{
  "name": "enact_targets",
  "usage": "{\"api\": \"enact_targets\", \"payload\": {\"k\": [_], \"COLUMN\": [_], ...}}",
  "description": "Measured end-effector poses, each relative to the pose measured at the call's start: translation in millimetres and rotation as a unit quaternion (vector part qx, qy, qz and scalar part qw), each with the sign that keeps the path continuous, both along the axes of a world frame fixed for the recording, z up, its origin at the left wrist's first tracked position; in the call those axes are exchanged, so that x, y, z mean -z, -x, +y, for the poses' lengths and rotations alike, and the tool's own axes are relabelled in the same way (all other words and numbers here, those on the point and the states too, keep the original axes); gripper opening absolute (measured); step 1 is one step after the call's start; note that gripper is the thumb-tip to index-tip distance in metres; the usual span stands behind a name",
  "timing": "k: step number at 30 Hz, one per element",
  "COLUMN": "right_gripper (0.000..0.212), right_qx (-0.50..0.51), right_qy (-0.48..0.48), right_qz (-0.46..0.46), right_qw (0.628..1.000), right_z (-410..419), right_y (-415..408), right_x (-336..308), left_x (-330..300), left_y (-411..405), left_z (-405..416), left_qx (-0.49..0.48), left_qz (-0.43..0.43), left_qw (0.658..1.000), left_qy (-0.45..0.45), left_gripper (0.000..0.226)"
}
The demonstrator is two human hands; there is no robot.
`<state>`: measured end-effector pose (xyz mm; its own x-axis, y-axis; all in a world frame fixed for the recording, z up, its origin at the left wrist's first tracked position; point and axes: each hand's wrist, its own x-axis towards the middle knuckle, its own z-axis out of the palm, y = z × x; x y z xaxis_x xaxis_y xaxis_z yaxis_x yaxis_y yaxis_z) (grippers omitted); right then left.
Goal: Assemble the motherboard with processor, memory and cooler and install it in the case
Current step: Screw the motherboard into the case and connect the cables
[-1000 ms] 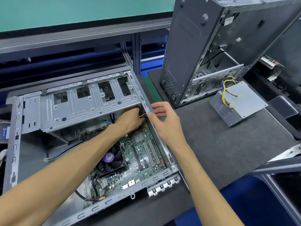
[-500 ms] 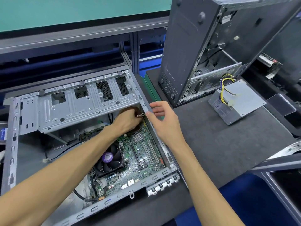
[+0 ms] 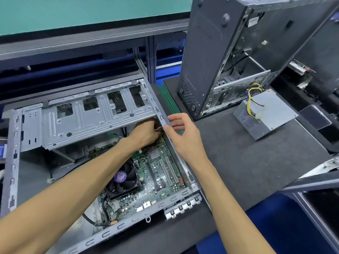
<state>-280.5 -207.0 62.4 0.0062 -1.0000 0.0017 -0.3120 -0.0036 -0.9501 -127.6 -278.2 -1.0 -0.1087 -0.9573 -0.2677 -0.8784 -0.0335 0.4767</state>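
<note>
The motherboard [image 3: 157, 173] lies flat inside the case [image 3: 102, 114] at the tabletop's left edge: stiff but fragile (handle by edges). Left hand [image 3: 146, 133] pinches a small cable end; right hand [image 3: 183, 138], relaxed, steadies the case's right rail.

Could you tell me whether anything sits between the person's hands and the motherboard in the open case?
Partly. The metal drive cage overhangs the motherboard's far end, and the left hand works just beneath its edge. The right hand rests on the case's side rail.
</note>
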Motion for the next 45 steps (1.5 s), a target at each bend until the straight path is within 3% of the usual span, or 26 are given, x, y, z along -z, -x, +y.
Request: {"api": "enact_targets", "payload": {"k": [4,10,18,27,37,45], "right_gripper": [0.02,0.021,0.022,0.021,0.02,0.021], "right_qx": [0.0,-0.001,0.0,0.002,0.003,0.001], "right_qy": [-0.006,-0.006,-0.005,-0.003,0.0,-0.001], "right_qz": [0.002,0.002,0.002,0.0,-0.007,-0.007], "right_qw": [1.0,1.0,1.0,1.0,1.0,1.0], "right_z": [0.5,-0.2,-0.4,-1.6,-2.4,-2.6], "right_y": [0.5,-0.2,-0.1,-0.1,0.3,0.6], "right_x": [0.2,-0.7,0.4,3.2,6.1,5.6], "left_x": [-0.1,3.3,0.6,-8.0,-11.5,-6.8], "left_y": [-6.7,-5.3,-6.2,0.1,-0.7,-1.3], "left_z": [-3.3,7.6,-1.3,-1.7,-4.8,1.3], "left_qx": [-0.023,-0.035,-0.024,0.029,0.025,0.008], "left_qz": [-0.013,0.032,0.004,0.017,0.015,0.025], "left_qw": [0.998,0.999,0.999,0.999,0.998,1.0], "left_qy": [-0.063,0.006,-0.028,-0.004,-0.049,-0.01], "left_gripper": [0.034,0.011,0.037,0.032,0.039,0.032]}}
